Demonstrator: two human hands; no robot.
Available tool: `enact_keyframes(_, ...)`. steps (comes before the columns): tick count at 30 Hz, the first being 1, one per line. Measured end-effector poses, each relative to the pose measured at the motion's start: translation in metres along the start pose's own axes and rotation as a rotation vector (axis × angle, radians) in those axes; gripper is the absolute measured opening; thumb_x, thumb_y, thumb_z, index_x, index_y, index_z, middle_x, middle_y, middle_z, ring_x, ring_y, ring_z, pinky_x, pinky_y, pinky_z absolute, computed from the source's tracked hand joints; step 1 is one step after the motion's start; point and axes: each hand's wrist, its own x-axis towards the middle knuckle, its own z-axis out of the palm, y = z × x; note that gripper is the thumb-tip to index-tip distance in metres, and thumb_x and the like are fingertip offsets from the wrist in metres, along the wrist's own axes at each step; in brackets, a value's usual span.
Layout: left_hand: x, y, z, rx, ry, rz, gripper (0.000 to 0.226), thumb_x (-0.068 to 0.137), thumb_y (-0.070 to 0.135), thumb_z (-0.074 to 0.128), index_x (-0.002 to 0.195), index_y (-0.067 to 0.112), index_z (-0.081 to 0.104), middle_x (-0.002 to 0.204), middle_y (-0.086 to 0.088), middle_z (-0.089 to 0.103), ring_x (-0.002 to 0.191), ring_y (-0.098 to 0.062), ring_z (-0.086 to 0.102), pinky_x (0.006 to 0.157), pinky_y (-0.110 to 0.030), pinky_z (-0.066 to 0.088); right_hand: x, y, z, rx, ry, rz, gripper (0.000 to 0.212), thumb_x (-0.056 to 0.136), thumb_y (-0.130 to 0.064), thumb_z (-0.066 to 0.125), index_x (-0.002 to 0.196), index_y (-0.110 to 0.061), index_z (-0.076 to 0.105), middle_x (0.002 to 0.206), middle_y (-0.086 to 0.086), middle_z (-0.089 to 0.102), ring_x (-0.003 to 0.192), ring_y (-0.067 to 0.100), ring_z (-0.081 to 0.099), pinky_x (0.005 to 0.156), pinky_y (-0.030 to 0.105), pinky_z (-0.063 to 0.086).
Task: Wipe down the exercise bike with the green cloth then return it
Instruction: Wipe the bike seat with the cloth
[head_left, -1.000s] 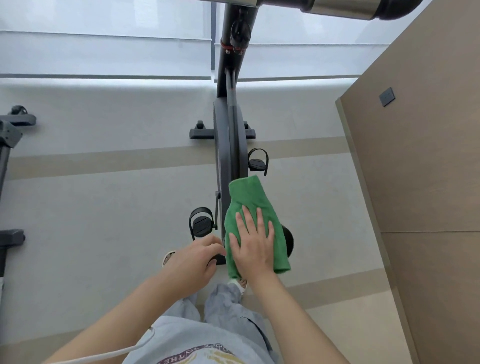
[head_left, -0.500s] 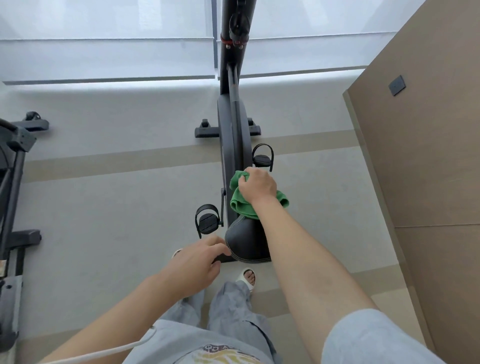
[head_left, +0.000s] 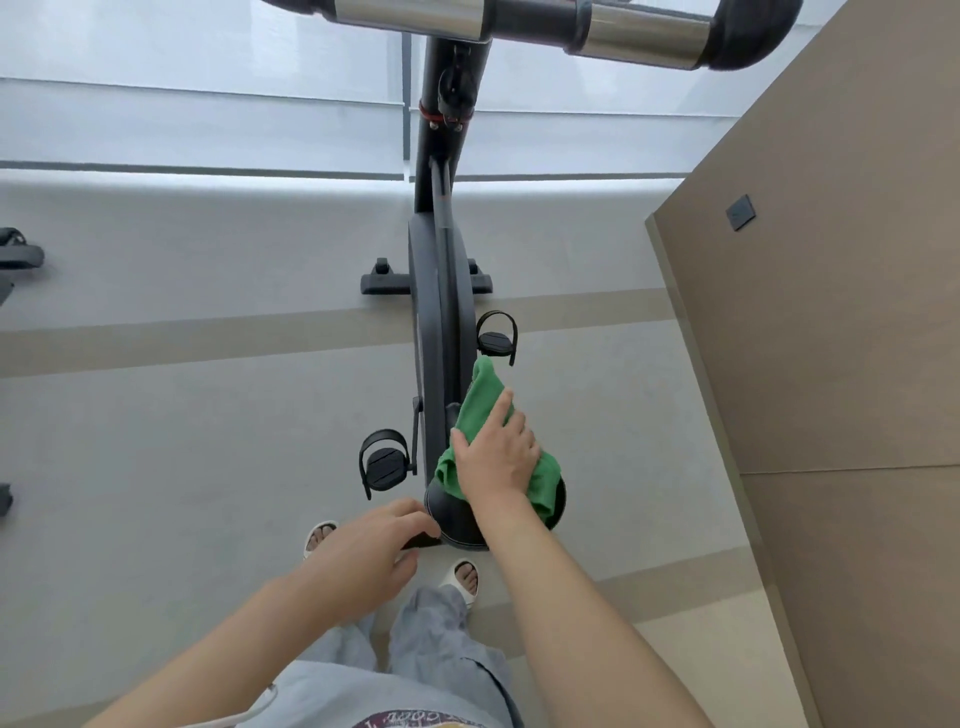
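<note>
Green cloth (head_left: 480, 410) is spread over the front of the bike's saddle (head_left: 457, 519), pressed flat under the right hand (head_left: 496, 457) with fingers straight, apparently for wiping; behind the saddle, the left hand (head_left: 369, 556) is curled on a dark part, seemingly for steadying.

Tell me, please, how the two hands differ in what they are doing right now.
The right hand lies with straight fingers on the green cloth, pressing it onto the saddle; the left hand touches no cloth. The right hand reaches further forward along the bike; the left hand rests at the saddle's rear left edge, fingers curled there. Both are bare and at the saddle.
</note>
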Motion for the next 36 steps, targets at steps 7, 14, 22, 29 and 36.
enact_keyframes(7,-0.001,-0.012,-0.008,0.002,0.027,-0.043,0.037,0.103,0.023,0.047,0.133,0.039,0.061,0.131,0.026,0.054,0.111,-0.002,0.057,0.091,-0.034,0.054,0.054,-0.018,-0.013,0.175,-0.105,0.138,0.062,0.076,-0.042,0.083,0.117,-0.014,0.046,0.108,0.008,0.067,0.097,0.033,0.068,0.072,0.038,0.047)
enact_keyframes(14,-0.017,-0.015,-0.006,0.038,0.017,-0.063,0.036,0.102,0.026,0.045,0.131,0.041,0.061,0.128,0.023,0.059,0.112,-0.004,0.061,0.094,-0.034,0.052,0.082,0.006,-0.038,0.514,-0.441,0.017,0.045,0.069,-0.036,0.087,0.107,-0.021,0.070,0.105,-0.001,0.075,0.101,0.023,0.070,0.095,0.041,0.058)
enact_keyframes(22,-0.035,-0.010,0.008,0.020,0.021,-0.087,0.034,0.102,0.023,0.046,0.124,0.039,0.065,0.116,0.028,0.059,0.107,-0.004,0.064,0.094,-0.024,0.048,0.036,-0.019,-0.013,0.174,-0.015,0.052,0.068,0.094,-0.053,0.066,0.144,-0.013,0.042,0.133,0.013,0.059,0.115,0.036,0.062,0.091,0.048,0.053)
enact_keyframes(29,-0.031,0.009,0.005,0.020,-0.045,-0.045,0.035,0.103,0.019,0.047,0.129,0.031,0.067,0.124,0.015,0.066,0.113,-0.011,0.065,0.098,-0.033,0.051,-0.037,0.030,0.002,-0.047,0.019,-0.239,0.073,0.107,-0.059,0.035,0.170,-0.029,0.010,0.174,0.017,0.015,0.153,0.040,0.033,0.122,0.056,0.033)
enact_keyframes(36,-0.006,0.026,-0.018,0.021,0.053,-0.008,0.033,0.101,0.015,0.050,0.125,0.026,0.070,0.123,0.012,0.069,0.106,-0.012,0.067,0.096,-0.032,0.053,-0.120,0.115,-0.007,0.126,0.040,-0.512,0.072,0.080,0.002,0.080,0.148,-0.013,0.061,0.153,0.008,0.056,0.137,0.037,0.052,0.105,0.053,0.054)
